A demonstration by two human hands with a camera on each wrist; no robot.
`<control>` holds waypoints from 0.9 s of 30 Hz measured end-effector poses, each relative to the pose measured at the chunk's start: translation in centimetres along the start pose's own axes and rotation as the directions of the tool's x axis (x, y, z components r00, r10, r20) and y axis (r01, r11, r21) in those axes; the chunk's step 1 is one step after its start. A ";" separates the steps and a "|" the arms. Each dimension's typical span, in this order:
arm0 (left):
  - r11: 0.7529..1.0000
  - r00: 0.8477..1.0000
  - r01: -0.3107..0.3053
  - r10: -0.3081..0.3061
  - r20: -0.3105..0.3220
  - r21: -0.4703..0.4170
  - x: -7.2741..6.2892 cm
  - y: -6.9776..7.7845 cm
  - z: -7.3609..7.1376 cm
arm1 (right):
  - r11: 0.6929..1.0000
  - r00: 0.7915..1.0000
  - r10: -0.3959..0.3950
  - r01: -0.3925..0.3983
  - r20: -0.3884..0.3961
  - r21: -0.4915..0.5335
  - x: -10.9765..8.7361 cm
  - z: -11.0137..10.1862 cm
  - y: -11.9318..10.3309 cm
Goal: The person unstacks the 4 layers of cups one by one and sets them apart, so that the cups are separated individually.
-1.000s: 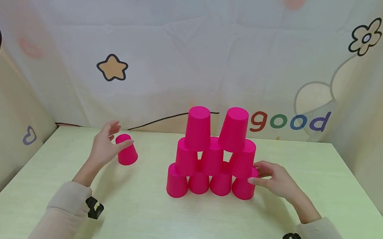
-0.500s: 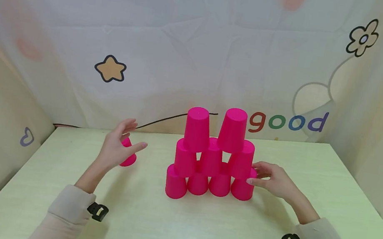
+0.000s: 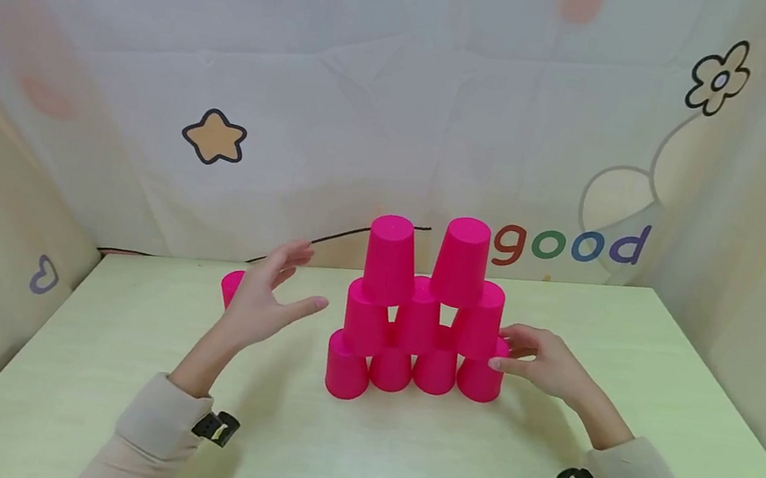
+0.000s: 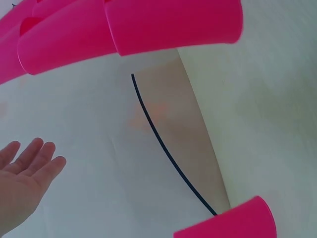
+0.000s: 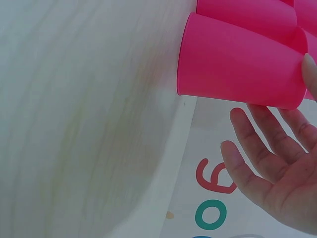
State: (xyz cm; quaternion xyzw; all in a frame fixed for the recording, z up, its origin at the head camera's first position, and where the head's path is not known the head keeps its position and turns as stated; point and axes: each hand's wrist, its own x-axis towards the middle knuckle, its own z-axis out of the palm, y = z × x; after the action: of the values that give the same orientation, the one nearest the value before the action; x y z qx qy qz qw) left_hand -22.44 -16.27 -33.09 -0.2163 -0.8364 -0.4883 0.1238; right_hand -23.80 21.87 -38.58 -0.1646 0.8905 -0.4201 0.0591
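Upside-down pink cups stand as a pyramid: several in the bottom row [image 3: 348, 368], three in the middle row [image 3: 418, 317] and two on top [image 3: 390, 261]. My right hand [image 3: 547, 366] is at the pyramid's right end, thumb and fingertips at the upper part of the rightmost bottom cup [image 5: 240, 62], its fingers loosely extended. Left of the pyramid, my left hand [image 3: 261, 303] hovers with nothing in it, thumb spread from the fingers. A single pink cup [image 3: 231, 286] stands behind this hand and is partly hidden by it.
The pale table [image 3: 375, 466] reaches back to a patterned cloth backdrop [image 3: 402, 124], which also hangs along both sides. Black clips [image 3: 216, 428] sit by both sleeve cuffs.
My left hand has moved right, away from the single cup and toward the pyramid, carrying nothing. My right hand stays at the rightmost cup. The view has shifted slightly.
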 end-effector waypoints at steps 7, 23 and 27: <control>1.000 0.999 -0.002 0.002 0.045 -0.011 -0.1 4.1 1.2 | 1.000 1.000 0.007 -0.007 -0.003 -0.002 -0.1 -0.1 -0.1; 0.993 0.993 -0.106 0.108 0.037 -0.053 1.6 1.9 4.5 | 1.000 1.000 -0.012 0.012 -0.002 -0.012 0.0 0.1 0.2; 0.991 0.992 -0.122 0.124 0.035 -0.059 2.1 2.1 5.2 | 1.000 1.000 -0.012 0.012 -0.006 -0.009 0.0 0.1 0.2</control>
State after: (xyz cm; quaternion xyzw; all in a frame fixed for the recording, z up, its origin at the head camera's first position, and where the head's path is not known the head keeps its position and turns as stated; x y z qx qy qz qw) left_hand -23.25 -10.33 -33.13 -0.2801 -0.8094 -0.4991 0.1312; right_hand -23.79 21.89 -38.79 -0.1688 0.8916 -0.4168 0.0531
